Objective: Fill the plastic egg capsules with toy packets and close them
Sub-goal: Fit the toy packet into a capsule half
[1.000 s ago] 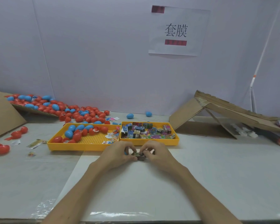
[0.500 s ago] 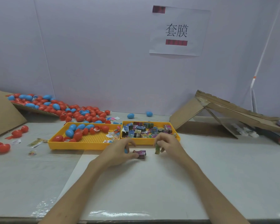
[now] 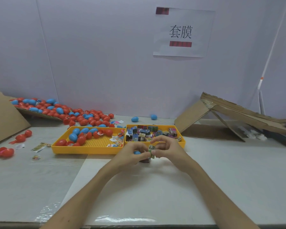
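Left hand [image 3: 130, 155] grips a blue egg capsule [image 3: 137, 152], right hand [image 3: 169, 150] pinches a green toy packet [image 3: 151, 150] beside it — not inside yet, by the look of it. Plenty more capsules wait in the yellow tray [image 3: 86, 150] beyond.

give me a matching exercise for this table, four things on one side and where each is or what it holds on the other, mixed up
Things:
1. green packet
2. blue egg shell
3. left yellow tray
4. right yellow tray

Place or contents:
a. holds red and blue eggs
b. pinched by the right hand
c. holds toy packets
d. gripped in the left hand

Pairs: 1-b, 2-d, 3-a, 4-c
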The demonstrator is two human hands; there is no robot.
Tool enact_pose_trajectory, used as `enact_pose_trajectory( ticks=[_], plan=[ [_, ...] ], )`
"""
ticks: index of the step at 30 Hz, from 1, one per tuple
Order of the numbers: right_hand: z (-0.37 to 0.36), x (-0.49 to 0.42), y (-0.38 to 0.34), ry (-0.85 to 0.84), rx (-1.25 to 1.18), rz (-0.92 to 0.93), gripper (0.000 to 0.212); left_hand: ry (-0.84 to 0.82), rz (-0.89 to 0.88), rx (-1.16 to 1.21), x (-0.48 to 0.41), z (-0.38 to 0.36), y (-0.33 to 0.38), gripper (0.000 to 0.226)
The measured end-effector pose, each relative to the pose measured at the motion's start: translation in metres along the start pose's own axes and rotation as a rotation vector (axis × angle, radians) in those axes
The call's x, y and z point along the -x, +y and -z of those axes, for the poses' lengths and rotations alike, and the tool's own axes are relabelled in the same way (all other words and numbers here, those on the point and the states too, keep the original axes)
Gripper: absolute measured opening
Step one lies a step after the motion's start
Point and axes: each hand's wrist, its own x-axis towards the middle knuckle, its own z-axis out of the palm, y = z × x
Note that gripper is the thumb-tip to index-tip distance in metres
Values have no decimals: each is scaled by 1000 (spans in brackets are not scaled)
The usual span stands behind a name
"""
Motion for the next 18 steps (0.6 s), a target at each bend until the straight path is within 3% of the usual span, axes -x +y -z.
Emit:
enact_pose_trajectory(
  ticks=[7,18],
  plan=[
    [-3,-1,-2,72,37,6,21,-9,90,198,1,0,2,20],
    [-6,-1,-1,72,30,-34,11,55,100,238,0,-5,0,21]
  ],
)
